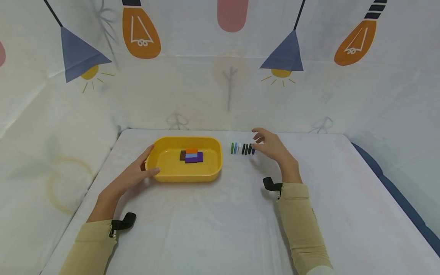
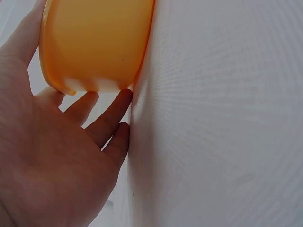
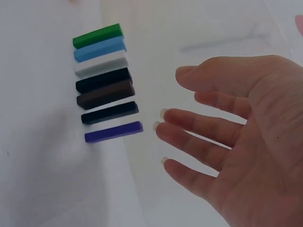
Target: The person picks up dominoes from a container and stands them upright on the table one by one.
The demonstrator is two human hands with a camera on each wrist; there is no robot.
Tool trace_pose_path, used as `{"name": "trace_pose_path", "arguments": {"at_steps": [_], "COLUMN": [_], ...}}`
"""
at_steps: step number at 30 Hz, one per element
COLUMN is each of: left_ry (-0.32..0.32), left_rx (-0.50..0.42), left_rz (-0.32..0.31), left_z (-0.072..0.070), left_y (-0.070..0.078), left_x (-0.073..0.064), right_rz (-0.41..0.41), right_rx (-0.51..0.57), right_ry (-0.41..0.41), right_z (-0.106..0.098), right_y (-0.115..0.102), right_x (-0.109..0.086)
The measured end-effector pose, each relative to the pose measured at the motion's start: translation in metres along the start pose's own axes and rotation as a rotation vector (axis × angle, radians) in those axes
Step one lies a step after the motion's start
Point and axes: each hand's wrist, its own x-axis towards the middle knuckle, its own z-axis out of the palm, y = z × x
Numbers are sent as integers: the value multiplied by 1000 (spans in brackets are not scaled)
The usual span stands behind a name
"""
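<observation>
My left hand (image 1: 132, 173) holds the left end of a yellow plastic tray (image 1: 206, 172), the thumb at its near corner. In the left wrist view the fingertips touch the tray's outer wall (image 2: 99, 47). Several small orange (image 1: 191, 151), light blue, purple and dark brown pieces lie together inside the tray. To the right of it, square-edged coloured sticks lie in a row: green (image 3: 98, 36), light blue (image 3: 100, 48), white, black, brown and purple (image 3: 113, 132). Over the row's right end hovers my right hand (image 1: 271, 147), fingers loosely bent and nothing between them.
A white cloth covers the table (image 1: 206, 229). Behind it hangs a pale fabric wall (image 1: 196, 88) printed with lamps and bulbs. Dark blue material (image 1: 395, 191) shows beyond the right edge. Each sleeve cuff carries a black wrist camera (image 1: 124, 221).
</observation>
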Motion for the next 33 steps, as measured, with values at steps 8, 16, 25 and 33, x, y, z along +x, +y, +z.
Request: {"name": "trace_pose_path", "arguments": {"at_steps": [8,16,25,33], "left_ry": [1,-8,5,5], "left_rx": [-5,-1,21,33], "left_rz": [-4,-12,-24,-21], "left_z": [0,1,0,0], "left_y": [0,1,0,2], "left_x": [0,-1,-2,-1], "right_rz": [-91,-181,-253,-271], "right_rx": [24,37,40,13], "right_ry": [32,52,21,1], "right_z": [3,13,27,32], "right_y": [-17,-31,-42,-50], "right_x": [2,13,18,22]}}
